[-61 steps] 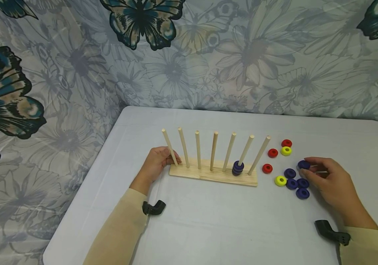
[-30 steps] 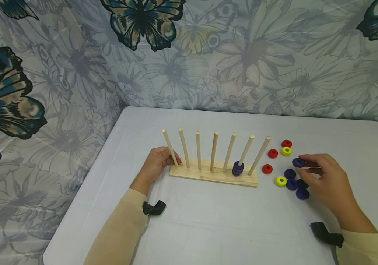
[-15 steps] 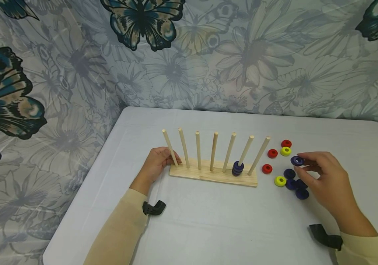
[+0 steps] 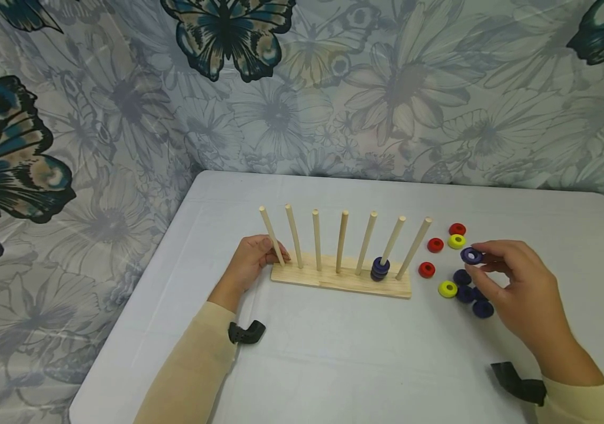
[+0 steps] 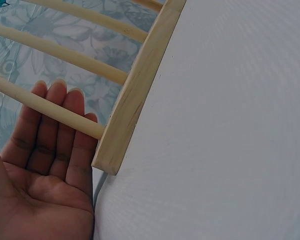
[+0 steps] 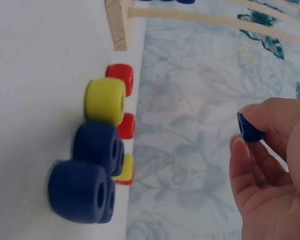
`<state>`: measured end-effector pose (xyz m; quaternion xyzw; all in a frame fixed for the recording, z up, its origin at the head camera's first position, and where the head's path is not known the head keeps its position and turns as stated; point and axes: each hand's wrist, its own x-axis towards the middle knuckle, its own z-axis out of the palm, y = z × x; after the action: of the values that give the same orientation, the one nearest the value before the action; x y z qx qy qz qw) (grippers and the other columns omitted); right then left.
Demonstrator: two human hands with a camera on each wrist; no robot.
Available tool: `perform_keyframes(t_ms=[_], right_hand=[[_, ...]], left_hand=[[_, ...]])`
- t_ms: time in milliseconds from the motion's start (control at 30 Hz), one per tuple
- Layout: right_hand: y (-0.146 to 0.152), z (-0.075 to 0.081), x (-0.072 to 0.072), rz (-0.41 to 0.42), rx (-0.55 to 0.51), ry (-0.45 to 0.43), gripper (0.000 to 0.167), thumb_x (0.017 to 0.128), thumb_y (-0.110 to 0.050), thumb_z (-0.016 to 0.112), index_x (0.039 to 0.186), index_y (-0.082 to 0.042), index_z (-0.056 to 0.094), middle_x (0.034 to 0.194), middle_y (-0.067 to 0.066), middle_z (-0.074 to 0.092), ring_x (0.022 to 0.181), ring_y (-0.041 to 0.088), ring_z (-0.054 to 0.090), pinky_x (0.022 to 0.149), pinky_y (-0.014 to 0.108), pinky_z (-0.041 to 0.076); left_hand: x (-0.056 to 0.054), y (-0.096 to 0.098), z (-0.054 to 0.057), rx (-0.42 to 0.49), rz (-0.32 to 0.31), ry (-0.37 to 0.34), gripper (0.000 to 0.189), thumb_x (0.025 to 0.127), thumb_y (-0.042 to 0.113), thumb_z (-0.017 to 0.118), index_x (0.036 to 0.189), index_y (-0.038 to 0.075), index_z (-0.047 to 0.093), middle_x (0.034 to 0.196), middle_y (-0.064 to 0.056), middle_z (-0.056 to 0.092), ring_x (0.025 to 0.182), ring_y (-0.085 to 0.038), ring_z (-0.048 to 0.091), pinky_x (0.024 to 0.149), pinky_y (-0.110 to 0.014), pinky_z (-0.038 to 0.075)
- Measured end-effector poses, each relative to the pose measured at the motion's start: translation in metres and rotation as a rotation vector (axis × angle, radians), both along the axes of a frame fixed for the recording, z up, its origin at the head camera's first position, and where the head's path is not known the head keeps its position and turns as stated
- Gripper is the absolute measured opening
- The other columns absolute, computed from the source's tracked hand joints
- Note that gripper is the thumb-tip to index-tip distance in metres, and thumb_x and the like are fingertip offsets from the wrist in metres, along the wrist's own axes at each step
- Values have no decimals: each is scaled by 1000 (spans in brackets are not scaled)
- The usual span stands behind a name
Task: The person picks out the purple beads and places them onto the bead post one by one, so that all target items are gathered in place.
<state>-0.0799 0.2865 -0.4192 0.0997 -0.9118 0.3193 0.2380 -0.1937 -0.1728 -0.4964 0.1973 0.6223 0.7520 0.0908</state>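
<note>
In the head view a wooden peg stand (image 4: 341, 282) has a row of upright pegs. Several dark blue rings (image 4: 380, 270) are stacked on its second peg from the right. My left hand (image 4: 251, 259) is at the stand's left end. In the left wrist view its fingers (image 5: 50, 125) extend loosely behind the end peg (image 5: 45, 106), gripping nothing. Between thumb and fingertips my right hand (image 4: 527, 294) pinches a blue ring (image 4: 471, 255), raised above the table, its hole showing. The right wrist view also shows this blue ring (image 6: 250, 129) in the pinch.
Right of the stand lie loose red rings (image 4: 427, 270), yellow rings (image 4: 447, 289) and several blue rings (image 4: 483, 309), some partly hidden by my right hand. They rest on a white table (image 4: 360, 365). Behind it hangs a patterned cloth (image 4: 334, 118) with butterflies.
My right hand has lifted the blue ring off the table area and carried it slightly left, tilting it so its hole shows. The left hand and stand have stayed put.
</note>
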Motion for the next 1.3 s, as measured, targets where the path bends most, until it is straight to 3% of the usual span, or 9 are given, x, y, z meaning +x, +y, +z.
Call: perform_keyframes(t_ms=[100,300,533,967,1167,1267,1300], right_hand=[[-4,5,2,4,16,15,54,77,24,86,125,7,68,117,19,63,103,-12,49,93,-2,36],[-9,13,5,21,32,55,55,74,25,88,122,7,68,115,20,63,101,-2,52,95,-1,35],[-14,24,10,47,31,99,55,71,23,88,121,8,69,114,20,64,103,-10,51,92,4,38],[-19,33,12,84,11,121,45,81,13,83,123,9,70,118,20,66,110,-9,52,97,5,41],[-25,40,12,65,21,123,56,72,18,89,124,8,71,119,20,67,110,-9,52,97,5,40],[-28,43,11,73,20,130,53,74,16,89,123,7,71,120,19,67,111,-7,53,98,6,40],[-29,43,11,76,20,133,45,83,6,90,123,7,71,120,19,68,111,-6,53,98,6,40]], left_hand=[[-1,0,0,-3,-3,9,94,96,66,70,102,-28,62,93,-6,78,89,-18,77,82,-32,64],[-1,1,1,-3,3,-3,88,95,66,71,99,-21,68,93,-7,78,89,-18,77,83,-33,64],[-1,0,1,-5,3,-6,100,93,68,71,101,-30,59,92,-6,78,87,-17,77,83,-32,64],[1,1,3,-17,21,-11,99,92,70,70,101,-29,61,91,-5,78,87,-17,77,82,-31,64],[2,1,2,-9,16,-7,98,93,68,70,102,-29,61,92,-5,78,87,-17,77,82,-31,64],[1,1,1,0,8,-3,95,94,66,70,101,-28,62,92,-6,78,87,-17,77,83,-32,64],[1,1,0,2,7,-4,94,94,66,70,101,-28,62,92,-6,78,87,-18,77,83,-32,64]])
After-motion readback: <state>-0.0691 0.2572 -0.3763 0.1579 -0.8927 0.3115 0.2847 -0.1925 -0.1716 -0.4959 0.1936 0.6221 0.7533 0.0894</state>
